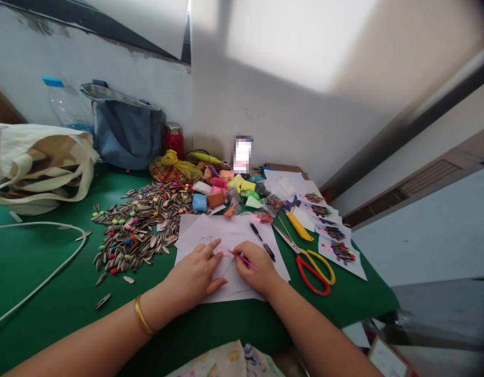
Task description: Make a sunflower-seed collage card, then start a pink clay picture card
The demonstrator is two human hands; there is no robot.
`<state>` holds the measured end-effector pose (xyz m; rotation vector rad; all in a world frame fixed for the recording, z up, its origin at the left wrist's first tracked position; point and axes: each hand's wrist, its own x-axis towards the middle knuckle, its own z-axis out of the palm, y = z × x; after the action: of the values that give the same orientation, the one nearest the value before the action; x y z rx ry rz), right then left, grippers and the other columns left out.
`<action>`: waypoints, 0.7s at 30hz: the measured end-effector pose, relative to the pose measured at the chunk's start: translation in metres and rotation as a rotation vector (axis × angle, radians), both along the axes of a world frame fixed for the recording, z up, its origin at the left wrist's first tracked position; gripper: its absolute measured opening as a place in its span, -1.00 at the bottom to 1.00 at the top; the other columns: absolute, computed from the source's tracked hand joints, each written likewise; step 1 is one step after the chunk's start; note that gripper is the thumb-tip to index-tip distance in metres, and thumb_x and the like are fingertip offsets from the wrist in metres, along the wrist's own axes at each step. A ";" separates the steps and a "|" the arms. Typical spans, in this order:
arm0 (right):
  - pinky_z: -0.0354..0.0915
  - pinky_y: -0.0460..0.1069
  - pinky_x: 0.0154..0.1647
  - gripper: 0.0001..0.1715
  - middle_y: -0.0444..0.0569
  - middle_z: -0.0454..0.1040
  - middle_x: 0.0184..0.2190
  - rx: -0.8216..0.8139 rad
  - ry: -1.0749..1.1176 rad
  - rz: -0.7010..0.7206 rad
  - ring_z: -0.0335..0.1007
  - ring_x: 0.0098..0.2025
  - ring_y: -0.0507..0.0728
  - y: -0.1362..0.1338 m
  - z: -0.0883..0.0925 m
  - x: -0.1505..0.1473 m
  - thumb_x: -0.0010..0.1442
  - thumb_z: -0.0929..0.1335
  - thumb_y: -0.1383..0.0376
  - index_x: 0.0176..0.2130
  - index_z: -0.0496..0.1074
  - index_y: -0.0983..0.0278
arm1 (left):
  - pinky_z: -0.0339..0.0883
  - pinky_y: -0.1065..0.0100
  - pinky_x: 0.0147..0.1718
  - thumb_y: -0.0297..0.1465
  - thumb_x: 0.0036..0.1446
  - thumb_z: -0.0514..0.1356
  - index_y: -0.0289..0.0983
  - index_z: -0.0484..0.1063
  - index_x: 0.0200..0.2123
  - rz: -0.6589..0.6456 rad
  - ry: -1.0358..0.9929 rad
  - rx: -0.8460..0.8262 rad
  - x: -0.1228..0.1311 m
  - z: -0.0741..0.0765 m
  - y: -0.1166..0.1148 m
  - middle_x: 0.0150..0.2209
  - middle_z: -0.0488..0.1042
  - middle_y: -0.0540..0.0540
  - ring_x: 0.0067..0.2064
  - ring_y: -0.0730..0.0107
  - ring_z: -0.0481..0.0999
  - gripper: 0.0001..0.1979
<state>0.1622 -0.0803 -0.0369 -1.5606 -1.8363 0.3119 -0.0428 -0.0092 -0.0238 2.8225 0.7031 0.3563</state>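
Note:
White sheets of paper point(210, 230) lie in front of me on the green table. My left hand point(195, 269) rests on them, fingers spread and holding nothing. My right hand point(260, 268) pinches a thin pink pen-like stick point(248, 263), its tip pointing toward the left fingers. Between the hands a small pink patch point(224, 252) shows on the paper; I cannot tell whether it is clay or colour. Faint drawn lines point(205, 239) sit above my left fingers. A black pen point(262, 242) lies just beyond my right hand.
Striped sunflower seeds point(147, 220) with coloured bits are heaped at left. Packets of coloured clay point(216, 199) lie at the back. Scissors point(304, 256) and a yellow cutter point(299, 226) lie at right, beside papers with decorated seeds point(341, 251). A white cable point(49, 280) curves at left.

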 end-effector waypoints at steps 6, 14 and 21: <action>0.31 0.01 -0.17 -0.75 -0.06 0.50 -0.29 -0.005 -0.003 -0.004 0.41 -0.23 0.13 0.000 0.001 0.000 0.12 0.28 0.47 -0.21 0.42 0.21 | 0.31 0.01 0.12 -0.19 0.16 0.24 -0.29 0.38 0.12 0.012 -0.035 -0.004 -0.001 -0.003 0.001 0.27 0.23 -0.33 0.15 -0.03 0.36 -0.50; 0.32 0.01 -0.16 -0.75 -0.05 0.50 -0.28 -0.003 0.000 -0.007 0.42 -0.22 0.13 0.002 0.000 0.000 0.12 0.28 0.47 -0.22 0.43 0.21 | 0.32 0.02 0.10 -0.21 0.15 0.25 -0.31 0.42 0.06 -0.013 -0.019 0.029 0.001 -0.003 0.001 0.28 0.22 -0.34 0.12 -0.03 0.39 -0.55; 0.32 0.01 -0.16 -0.76 -0.05 0.50 -0.28 -0.011 0.003 -0.004 0.41 -0.22 0.13 0.002 0.000 0.000 0.14 0.28 0.46 -0.22 0.43 0.21 | 0.28 0.02 0.13 -0.18 0.16 0.24 -0.35 0.40 0.09 0.003 0.002 0.046 0.002 -0.003 0.001 0.25 0.27 -0.37 0.14 -0.05 0.38 -0.50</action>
<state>0.1620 -0.0787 -0.0372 -1.5704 -1.8311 0.3229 -0.0405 -0.0079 -0.0273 2.8651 0.7090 0.3751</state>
